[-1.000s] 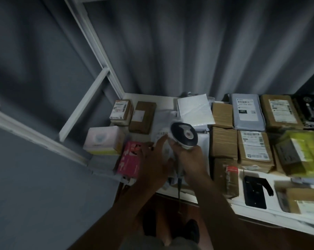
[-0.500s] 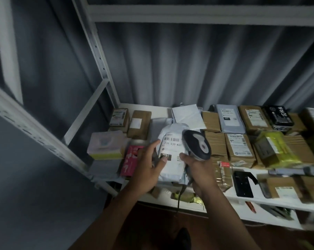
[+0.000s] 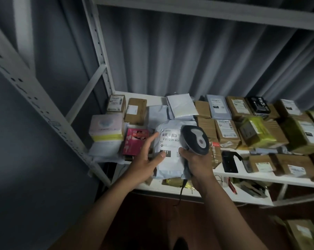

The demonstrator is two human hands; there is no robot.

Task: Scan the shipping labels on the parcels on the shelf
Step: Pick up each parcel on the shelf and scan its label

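Fingers (image 3: 153, 139) of left hand (image 3: 145, 159) spread half-open, steadying grey mailer (image 3: 168, 159) at shelf (image 3: 242, 173) front; right hand (image 3: 197, 162) wrapped around scanner (image 3: 195, 139); best flatten label (image 3: 170, 139), aim squarely at barcode.

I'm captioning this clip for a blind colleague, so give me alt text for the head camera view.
A right hand aims a handheld scanner at the label of a pale mailer bag that the left hand steadies at the front of a white shelf. Cardboard parcels with labels fill the shelf to the right.
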